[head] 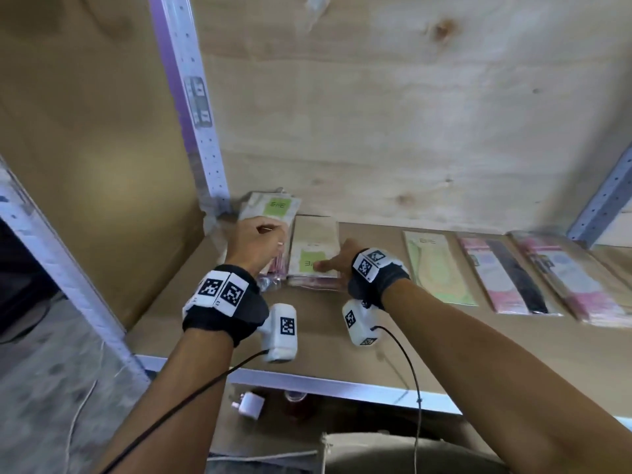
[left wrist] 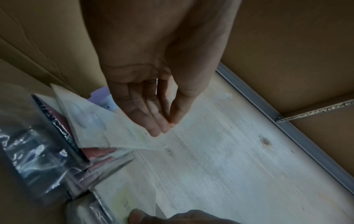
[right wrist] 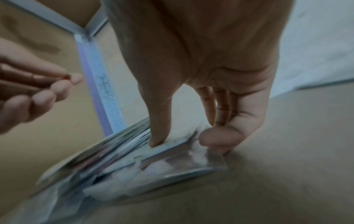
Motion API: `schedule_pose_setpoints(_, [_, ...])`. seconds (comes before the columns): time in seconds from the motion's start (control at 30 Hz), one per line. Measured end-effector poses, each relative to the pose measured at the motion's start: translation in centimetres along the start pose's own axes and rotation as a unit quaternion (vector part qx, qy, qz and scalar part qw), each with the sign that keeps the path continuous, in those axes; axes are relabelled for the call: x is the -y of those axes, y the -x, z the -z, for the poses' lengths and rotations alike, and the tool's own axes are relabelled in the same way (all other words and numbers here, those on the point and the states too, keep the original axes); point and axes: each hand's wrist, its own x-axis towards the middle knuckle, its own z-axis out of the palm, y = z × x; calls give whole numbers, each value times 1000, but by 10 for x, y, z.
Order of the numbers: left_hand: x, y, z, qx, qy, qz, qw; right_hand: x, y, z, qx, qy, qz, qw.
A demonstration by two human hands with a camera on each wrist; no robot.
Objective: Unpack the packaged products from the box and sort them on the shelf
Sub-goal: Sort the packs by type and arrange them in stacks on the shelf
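Two stacks of flat clear-wrapped packages lie at the shelf's back left corner. The corner stack (head: 273,206) has a green label on top, and my left hand (head: 270,234) hovers over it with fingers straight and together (left wrist: 164,128), thumb against the fingertips, nothing between them. A white package (left wrist: 107,128) lies just under those fingers. My right hand (head: 328,265) grips the neighbouring stack (head: 314,241). Its thumb (right wrist: 159,141) presses on top while the fingers curl round the near right edge of that stack (right wrist: 153,163).
More packages lie in a row to the right: a green one (head: 437,268) and two pink ones (head: 506,275) (head: 574,278). A perforated metal post (head: 198,131) and a cardboard side panel (head: 85,148) close the left. The cardboard shelf (head: 342,330) is bare in front.
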Motion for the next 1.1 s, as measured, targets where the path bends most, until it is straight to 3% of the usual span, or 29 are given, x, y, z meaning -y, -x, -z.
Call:
schedule_pose_setpoints(0.17, [3, 6, -4, 36, -30, 0, 999, -15, 17, 18, 4, -1, -13, 1000])
schedule_pose_setpoints(0.3, [5, 14, -18, 90, -107, -18, 990, -34, 47, 44, 40, -138, 15, 990])
schedule_pose_setpoints(0.43, [-1, 28, -39, 159, -277, -74, 945, -54, 86, 70, 31, -376, 44, 925])
schedule_pose_setpoints(0.53, [-7, 41, -57, 164, -331, -114, 922, -66, 109, 93, 39, -469, 60, 880])
schedule_pose_setpoints(0.67, [-20, 50, -84, 145, -271, -176, 935, -84, 126, 121, 50, -544, 56, 836])
schedule_pose_setpoints(0.8, [-30, 54, -108, 158, -198, -209, 945, -109, 131, 141, 38, -582, 97, 806])
schedule_pose_setpoints(0.9, [-29, 58, -126, 187, -125, -196, 954, -131, 133, 141, 10, -554, 107, 826])
schedule_pose_setpoints(1.03, [-25, 60, -150, 235, -15, -111, 965, -165, 134, 119, -34, -360, 94, 927])
schedule_pose_setpoints(1.1, [-22, 62, -162, 240, 30, -59, 969, -176, 133, 109, -23, -314, 80, 946])
